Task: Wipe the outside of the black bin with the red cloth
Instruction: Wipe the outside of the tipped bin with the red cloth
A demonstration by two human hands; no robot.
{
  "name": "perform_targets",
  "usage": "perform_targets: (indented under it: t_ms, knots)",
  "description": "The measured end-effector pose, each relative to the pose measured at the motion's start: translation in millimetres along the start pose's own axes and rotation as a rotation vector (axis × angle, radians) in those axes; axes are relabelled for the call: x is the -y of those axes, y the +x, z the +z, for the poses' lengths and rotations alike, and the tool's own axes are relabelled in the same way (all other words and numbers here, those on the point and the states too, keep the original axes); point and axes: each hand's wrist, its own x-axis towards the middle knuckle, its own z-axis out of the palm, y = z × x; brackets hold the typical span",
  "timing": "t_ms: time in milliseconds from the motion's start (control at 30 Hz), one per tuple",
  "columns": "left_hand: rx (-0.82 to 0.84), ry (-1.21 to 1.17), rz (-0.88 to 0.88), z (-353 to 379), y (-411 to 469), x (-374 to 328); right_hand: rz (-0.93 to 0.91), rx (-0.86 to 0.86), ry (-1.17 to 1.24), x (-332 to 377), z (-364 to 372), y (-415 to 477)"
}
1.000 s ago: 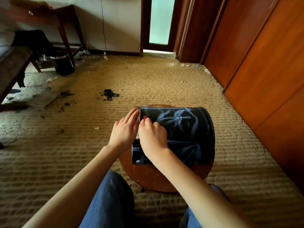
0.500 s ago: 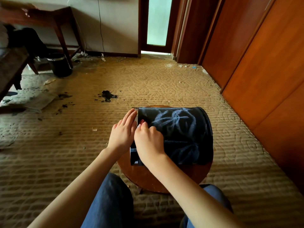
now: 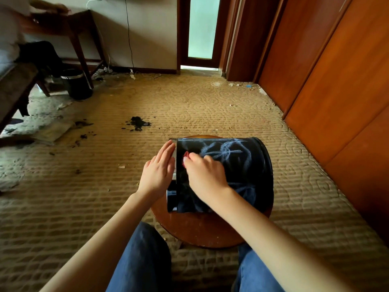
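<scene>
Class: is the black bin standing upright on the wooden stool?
No: the black bin lies on its side on the wooden stool.

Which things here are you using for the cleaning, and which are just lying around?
For the job:
- black bin, on its side
- red cloth, under the right hand
- left hand, flat against the bin's rim
- round stool, holding the bin

Just lying about:
- other bin, far left
- dark mess, beyond the stool
- paper scraps, farther back
</scene>
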Motion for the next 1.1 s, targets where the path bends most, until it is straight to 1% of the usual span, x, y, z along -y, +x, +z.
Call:
perform_targets:
  t_ms: [33, 133, 167, 267, 333, 367, 400, 500, 600, 633, 733, 833, 933, 1000, 1100]
  knots:
    - [0.003, 0.006, -0.01, 0, 1, -1, 0.003, 0.005, 0.008, -5, -1, 5]
    - [0.004, 0.015, -0.042, 0, 5, -2, 0.057, -0.092, -0.043, 4, 1, 12]
    - [0.007, 0.006, -0.046, 0, 6, -2, 0.053, -0.065, -0.063, 14, -1, 8]
    - [0.02, -0.015, -0.037, 0, 5, 0, -0.053, -0.075, -0.046, 26, 13, -5]
    - [0.011, -0.018, -0.038, 0, 4, -2, -0.022, -0.036, 0.016, 15, 5, -6]
    - [0.006, -0.016, -0.041, -1, 4, -3, -0.009, 0.014, 0.059, 9, 0, -3]
    - [0.003, -0.012, -0.042, 0, 3, -4, 0.015, 0.027, 0.052, 2, -1, 4]
    - [-0.007, -0.001, -0.036, 0, 2, -3, 0.081, -0.083, -0.039, 4, 0, 14]
    - [-0.004, 0.003, -0.024, 0, 3, -1, -0.01, -0.071, -0.163, 18, 9, 5]
    - [-0.003, 0.001, -0.016, 0, 2, 0, -0.048, -0.081, -0.156, 14, 13, 2]
    - [-0.008, -0.014, -0.004, 1, 2, 0, 0.026, -0.013, -0.073, -9, 2, 3]
    - [-0.034, -0.035, -0.006, 2, 1, 1, 0.07, -0.055, -0.102, -17, 4, 14]
    - [-0.056, -0.061, 0.011, 2, -2, 3, 0.008, -0.078, -0.124, 4, 4, 5]
    - [-0.065, -0.083, 0.029, 2, -3, 4, -0.075, -0.045, -0.105, 8, 8, -3]
    - [-0.086, -0.113, 0.024, 3, -4, 2, -0.038, -0.026, -0.015, -10, -2, -1]
